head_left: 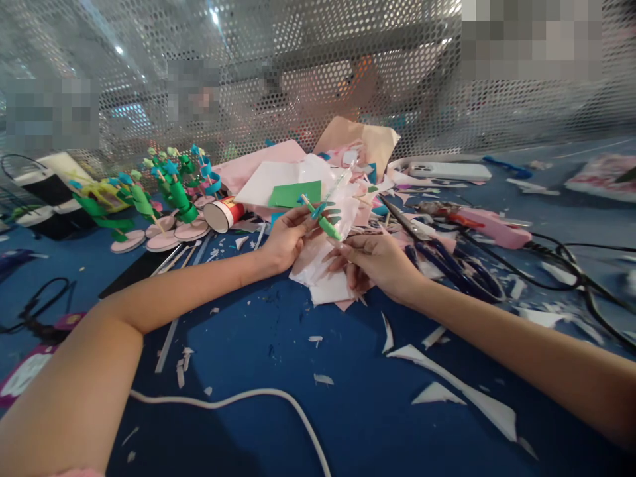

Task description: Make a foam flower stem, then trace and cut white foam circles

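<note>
A thin stick wrapped in green paper (330, 228), with a blue paper strip near its upper end, is held tilted above the table. Pinching its upper part is my left hand (285, 244). My right hand (382, 264) has its thumb and forefinger closed at the lower end of the green wrap, the other fingers curled beneath. Below and behind both hands lie crumpled clear plastic and white paper (330, 291). A green paper sheet (297, 194) rests just behind my left hand.
Several green and blue paper-wrapped sticks stand on pink discs (161, 241) at left, beside a tipped red paper cup (223, 213). Scissors (447, 258), a pink glue gun (497, 226) with a black cord and a phone (450, 171) lie at right. A white cable (258, 392) crosses the front.
</note>
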Action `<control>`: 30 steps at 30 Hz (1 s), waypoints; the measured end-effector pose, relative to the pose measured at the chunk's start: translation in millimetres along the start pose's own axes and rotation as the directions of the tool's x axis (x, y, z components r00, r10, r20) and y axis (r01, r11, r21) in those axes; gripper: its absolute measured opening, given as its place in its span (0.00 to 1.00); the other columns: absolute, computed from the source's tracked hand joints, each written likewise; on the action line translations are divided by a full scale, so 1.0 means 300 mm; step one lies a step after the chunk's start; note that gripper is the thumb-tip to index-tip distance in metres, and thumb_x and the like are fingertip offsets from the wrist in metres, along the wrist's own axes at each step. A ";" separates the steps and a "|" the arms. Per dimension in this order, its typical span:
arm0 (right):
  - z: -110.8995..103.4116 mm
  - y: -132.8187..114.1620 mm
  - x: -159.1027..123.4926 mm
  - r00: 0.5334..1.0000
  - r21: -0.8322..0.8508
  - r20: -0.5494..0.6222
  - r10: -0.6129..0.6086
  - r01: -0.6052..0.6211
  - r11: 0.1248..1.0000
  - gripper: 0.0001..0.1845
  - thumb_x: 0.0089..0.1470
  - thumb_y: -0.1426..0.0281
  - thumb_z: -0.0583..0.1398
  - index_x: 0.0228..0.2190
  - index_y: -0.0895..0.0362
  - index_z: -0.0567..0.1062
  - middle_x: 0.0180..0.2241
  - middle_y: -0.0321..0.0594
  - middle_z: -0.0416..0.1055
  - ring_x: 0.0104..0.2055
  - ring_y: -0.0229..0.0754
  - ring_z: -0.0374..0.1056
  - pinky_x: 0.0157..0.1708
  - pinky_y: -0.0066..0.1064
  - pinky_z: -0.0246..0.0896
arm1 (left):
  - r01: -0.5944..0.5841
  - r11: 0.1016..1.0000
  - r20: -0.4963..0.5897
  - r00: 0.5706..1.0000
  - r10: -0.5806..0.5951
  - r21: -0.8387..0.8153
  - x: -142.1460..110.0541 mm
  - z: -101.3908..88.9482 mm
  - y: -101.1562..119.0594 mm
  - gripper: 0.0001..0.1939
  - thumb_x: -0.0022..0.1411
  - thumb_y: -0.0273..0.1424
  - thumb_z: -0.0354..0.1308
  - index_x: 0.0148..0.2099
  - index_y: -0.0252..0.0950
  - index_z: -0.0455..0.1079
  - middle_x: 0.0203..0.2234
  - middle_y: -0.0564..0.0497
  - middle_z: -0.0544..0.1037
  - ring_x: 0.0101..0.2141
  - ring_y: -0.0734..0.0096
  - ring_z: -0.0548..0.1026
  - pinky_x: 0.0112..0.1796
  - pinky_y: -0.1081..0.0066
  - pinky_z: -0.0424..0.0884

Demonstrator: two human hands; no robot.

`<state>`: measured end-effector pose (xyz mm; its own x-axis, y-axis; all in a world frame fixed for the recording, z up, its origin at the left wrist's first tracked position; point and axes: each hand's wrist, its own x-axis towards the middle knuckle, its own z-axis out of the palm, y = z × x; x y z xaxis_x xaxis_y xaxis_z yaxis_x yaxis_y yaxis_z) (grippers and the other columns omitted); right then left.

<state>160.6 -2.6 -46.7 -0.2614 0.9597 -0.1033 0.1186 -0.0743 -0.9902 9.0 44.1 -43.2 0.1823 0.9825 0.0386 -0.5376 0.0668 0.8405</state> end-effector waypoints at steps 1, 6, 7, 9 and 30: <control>0.000 -0.001 -0.001 1.000 -0.007 0.011 -0.007 0.007 1.000 0.19 0.43 0.56 0.62 0.25 0.61 0.73 0.11 0.35 0.69 0.08 0.32 0.60 0.07 0.19 0.54 | 0.006 1.000 -0.008 1.000 -0.006 -0.002 -0.001 0.002 0.001 0.09 0.54 0.16 0.55 0.33 0.32 0.72 0.25 0.54 0.79 0.31 0.77 0.77 0.41 0.72 0.72; 0.005 -0.017 -0.013 0.998 -0.054 0.021 -0.067 0.068 0.996 0.20 0.43 0.54 0.61 0.22 0.60 0.72 0.07 0.31 0.62 0.06 0.30 0.54 0.06 0.19 0.50 | 0.031 1.000 -0.038 0.999 -0.031 0.001 -0.006 0.010 0.006 0.09 0.54 0.16 0.55 0.33 0.32 0.72 0.25 0.53 0.78 0.31 0.76 0.77 0.41 0.72 0.72; 0.005 -0.020 -0.014 0.998 -0.056 0.018 -0.068 0.069 0.996 0.20 0.42 0.54 0.62 0.21 0.60 0.72 0.06 0.31 0.61 0.06 0.30 0.54 0.06 0.19 0.50 | 0.032 0.999 -0.035 0.999 -0.032 0.003 -0.007 0.011 0.007 0.09 0.55 0.16 0.55 0.34 0.32 0.72 0.26 0.53 0.79 0.32 0.76 0.77 0.41 0.72 0.72; 0.007 -0.022 -0.016 0.999 -0.044 0.014 -0.045 0.046 0.998 0.20 0.38 0.54 0.64 0.21 0.60 0.70 0.06 0.30 0.62 0.06 0.30 0.55 0.07 0.19 0.51 | 0.030 1.000 -0.028 0.999 -0.030 0.004 -0.009 0.011 0.008 0.10 0.55 0.16 0.55 0.36 0.32 0.72 0.27 0.53 0.79 0.32 0.76 0.77 0.40 0.73 0.71; 0.016 -0.041 -0.025 1.000 -0.044 0.009 -0.007 0.007 0.999 0.17 0.42 0.59 0.64 0.20 0.59 0.67 0.08 0.34 0.66 0.06 0.31 0.57 0.06 0.19 0.52 | 0.026 0.999 -0.027 0.999 -0.026 -0.029 -0.012 0.016 0.014 0.10 0.55 0.14 0.53 0.36 0.30 0.70 0.22 0.55 0.77 0.25 0.81 0.75 0.32 0.77 0.70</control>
<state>156.4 -10.2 -34.2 -0.2704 0.9578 -0.0977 0.1592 -0.0556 -0.9857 10.0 40.0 -37.3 0.1746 0.9846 0.0020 -0.5565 0.0970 0.8252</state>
